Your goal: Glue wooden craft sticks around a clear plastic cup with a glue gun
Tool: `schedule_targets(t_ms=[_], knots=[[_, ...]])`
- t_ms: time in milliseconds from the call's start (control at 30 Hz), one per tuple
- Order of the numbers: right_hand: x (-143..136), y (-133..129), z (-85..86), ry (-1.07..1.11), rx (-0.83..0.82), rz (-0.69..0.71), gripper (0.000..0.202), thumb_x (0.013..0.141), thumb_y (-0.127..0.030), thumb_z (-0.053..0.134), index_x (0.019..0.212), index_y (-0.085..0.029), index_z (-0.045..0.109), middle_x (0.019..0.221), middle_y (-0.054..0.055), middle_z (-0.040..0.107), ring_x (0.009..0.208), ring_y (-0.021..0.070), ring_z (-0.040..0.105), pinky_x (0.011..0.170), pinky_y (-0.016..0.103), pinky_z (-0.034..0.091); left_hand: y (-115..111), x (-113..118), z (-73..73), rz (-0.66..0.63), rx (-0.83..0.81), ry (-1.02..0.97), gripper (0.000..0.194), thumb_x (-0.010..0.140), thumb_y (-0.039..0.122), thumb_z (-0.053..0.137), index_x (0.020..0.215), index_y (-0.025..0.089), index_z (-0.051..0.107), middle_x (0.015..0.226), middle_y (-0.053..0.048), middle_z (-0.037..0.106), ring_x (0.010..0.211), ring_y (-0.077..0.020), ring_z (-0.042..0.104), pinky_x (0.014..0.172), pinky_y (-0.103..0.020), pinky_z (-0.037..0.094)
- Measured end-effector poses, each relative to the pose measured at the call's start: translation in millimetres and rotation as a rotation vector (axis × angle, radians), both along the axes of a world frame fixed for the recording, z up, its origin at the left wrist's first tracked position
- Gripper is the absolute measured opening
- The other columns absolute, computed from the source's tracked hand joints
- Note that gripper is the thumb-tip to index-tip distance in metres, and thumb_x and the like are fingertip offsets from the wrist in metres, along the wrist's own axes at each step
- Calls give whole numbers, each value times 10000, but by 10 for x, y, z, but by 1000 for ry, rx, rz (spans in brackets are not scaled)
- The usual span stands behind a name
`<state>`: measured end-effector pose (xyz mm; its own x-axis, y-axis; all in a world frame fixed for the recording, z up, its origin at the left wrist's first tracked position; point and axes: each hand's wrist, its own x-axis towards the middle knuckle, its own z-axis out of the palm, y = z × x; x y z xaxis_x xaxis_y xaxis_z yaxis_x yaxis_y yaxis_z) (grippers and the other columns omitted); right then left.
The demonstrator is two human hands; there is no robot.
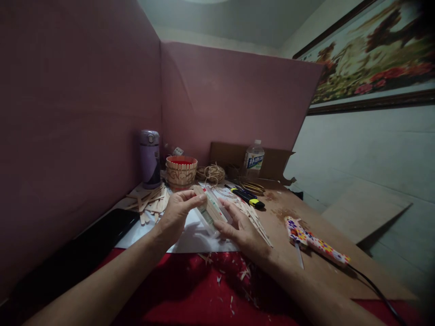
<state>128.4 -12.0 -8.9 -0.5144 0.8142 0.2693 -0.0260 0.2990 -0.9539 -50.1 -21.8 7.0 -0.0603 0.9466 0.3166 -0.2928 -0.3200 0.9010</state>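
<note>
Both hands close on a flat panel of pale wooden craft sticks [213, 209] above the white paper sheet [190, 237]: left hand [176, 215] pinching its top edge, right hand [239, 228] steadying its lower side.

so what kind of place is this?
Likely a home craft corner, not a workshop: a table screened by pink board, with wooden sticks, a twine ball and a glue gun, and a framed picture on the wall.
</note>
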Motion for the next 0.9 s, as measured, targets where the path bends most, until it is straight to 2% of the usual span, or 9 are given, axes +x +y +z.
schedule_targets(t_ms=[100, 167, 300, 400, 533, 700, 833, 900], knots=[[25, -15, 36, -11, -58, 25, 760, 808, -564, 605, 1429, -191, 377, 1467, 144, 404, 855, 211, 650, 811, 418, 524, 18, -17, 15, 46, -13, -64, 134, 646, 261, 777, 679, 135, 746, 683, -24, 692, 683, -113, 563, 725, -224, 430], [41, -18, 54, -4, -67, 44, 753, 820, -583, 575, 1431, -187, 382, 1478, 145, 388, 774, 176, 643, 833, 426, 511, 23, -23, 35, 68, -26, -108, 125, 605, 242, 790, 643, 133, 741, 659, -21, 689, 680, -112, 566, 720, -216, 429], [40, -22, 54, -10, -87, 88, 923, 769, -613, 634, 1478, -134, 287, 1341, 166, 529, 870, 216, 632, 864, 426, 502, 29, -24, 64, 103, -60, -175, 135, 526, 210, 804, 610, 126, 739, 642, -25, 694, 664, -110, 567, 704, -210, 433], [24, -25, 31, -1, -98, 109, 1014, 723, -616, 690, 1489, -121, 246, 1328, 178, 529, 995, 252, 611, 880, 418, 507, 29, -20, 71, 124, -74, -189, 151, 492, 204, 809, 590, 117, 734, 623, -26, 688, 642, -103, 555, 689, -205, 432], [21, -10, 0, 37, -89, 133, 978, 721, -596, 710, 1481, -166, 271, 1356, 167, 504, 1077, 268, 588, 884, 416, 518, 5, -12, 80, 84, -74, -171, 181, 504, 218, 815, 629, 107, 745, 648, -40, 702, 674, -116, 584, 706, -211, 443], [29, 10, -15, 25, -81, 129, 971, 727, -580, 715, 1487, -171, 270, 1298, 160, 554, 1131, 292, 561, 890, 430, 517, -15, -9, 99, 66, -74, -175, 163, 519, 200, 816, 631, 108, 741, 646, -33, 692, 676, -111, 584, 708, -210, 445], [59, 12, -4, 1, -19, 121, 917, 752, -606, 673, 1489, -208, 299, 1186, 126, 626, 1066, 291, 594, 887, 451, 508, 7, -25, 86, 70, -66, -188, 147, 525, 186, 811, 619, 105, 732, 652, -35, 688, 664, -107, 575, 703, -216, 439], [86, 12, 9, -31, 19, 128, 873, 782, -629, 623, 1489, -223, 310, 1066, 102, 671, 985, 278, 620, 890, 469, 492, 22, -37, 75, 77, -68, -204, 138, 523, 178, 809, 611, 110, 727, 652, -29, 684, 654, -102, 566, 696, -215, 435]])
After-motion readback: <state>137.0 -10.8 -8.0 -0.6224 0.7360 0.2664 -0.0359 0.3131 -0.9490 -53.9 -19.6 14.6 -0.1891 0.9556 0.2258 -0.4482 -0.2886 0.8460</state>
